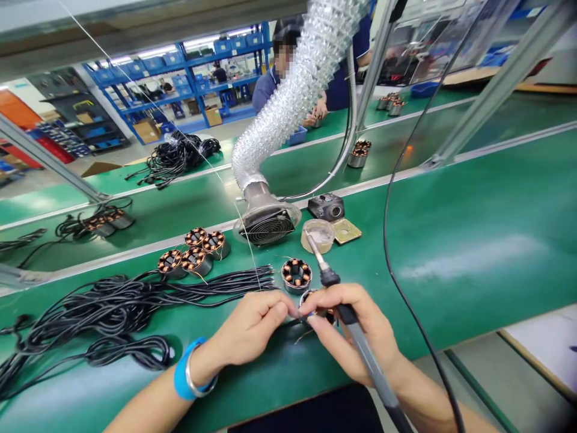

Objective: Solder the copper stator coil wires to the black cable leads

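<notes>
My left hand (pixel 252 325), with a blue band and a metal bangle at the wrist, pinches the end of a black cable over the green bench. Fingertips almost touching it, my right hand (pixel 356 325) pinches at the same spot, with a soldering iron (pixel 360 349) lying across its palm. The iron's tip points up and away over a round pot (pixel 318 236). Partly hidden under my fingers is a copper-wound stator (pixel 309 297). Just beyond it stands another stator (pixel 296 275). What exactly my fingertips hold is too small to tell.
Black cables (pixel 112 307) lie in a heap at the left, several stators (pixel 195 260) behind them. A fume extractor (pixel 268 222) hangs from a silver duct (pixel 288 102). A dark holder (pixel 326 207) stands beyond the pot. The iron's cord (pixel 387 240) arcs at the right. A person (pixel 265 90) sits opposite.
</notes>
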The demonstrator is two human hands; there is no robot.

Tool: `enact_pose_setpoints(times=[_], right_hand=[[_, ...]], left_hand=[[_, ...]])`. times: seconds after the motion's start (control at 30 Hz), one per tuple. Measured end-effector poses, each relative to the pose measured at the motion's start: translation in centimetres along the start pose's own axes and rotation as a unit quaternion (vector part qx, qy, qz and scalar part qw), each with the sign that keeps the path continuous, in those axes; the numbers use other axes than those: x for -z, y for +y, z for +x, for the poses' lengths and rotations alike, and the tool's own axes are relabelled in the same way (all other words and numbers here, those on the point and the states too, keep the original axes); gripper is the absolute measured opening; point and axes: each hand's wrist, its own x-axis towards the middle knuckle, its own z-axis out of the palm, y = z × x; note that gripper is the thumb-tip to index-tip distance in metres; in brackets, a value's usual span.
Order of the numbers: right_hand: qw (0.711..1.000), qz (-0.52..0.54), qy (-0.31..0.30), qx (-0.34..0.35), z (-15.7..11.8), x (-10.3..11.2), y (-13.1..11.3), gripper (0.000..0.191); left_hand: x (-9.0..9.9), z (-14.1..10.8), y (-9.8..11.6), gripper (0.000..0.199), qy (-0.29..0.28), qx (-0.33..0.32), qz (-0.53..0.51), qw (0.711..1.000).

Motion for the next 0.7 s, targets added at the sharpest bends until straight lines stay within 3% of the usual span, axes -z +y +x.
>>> enact_pose_setpoints(times=[0.07,0.13,0.27,0.47,0.7], right_hand=[[1.0,0.008,0.01,0.023,0.2,-0.3,-0.1,0.034],[0.998,0.01,0.025,0.059,0.5,-0.6,-0.2,0.036],[0.991,-0.086,0.068,0.073,1.0,-0.9,-0.7,0.035],[0.991,-0.105,0.079,-0.002,0.9,-1.6,-0.9,0.027],[0.99,-0.103,0.095,-0.011,0.9,-2.5,-1.1,0.026]], left_hand=[[0.5,0.6,-0.1,0.048,-0.013,-0.04,-0.001,0.999],[0.5,0.9,-0.3,0.05,-0.045,-0.04,-0.06,0.996],[-0.3,0.9,-0.8,0.05,-0.133,0.075,-0.256,0.955],[-0.7,0.1,-1.1,0.04,-0.025,0.04,-0.209,0.977],[-1.0,0.3,-0.4,0.051,-0.009,0.076,-0.247,0.966]])
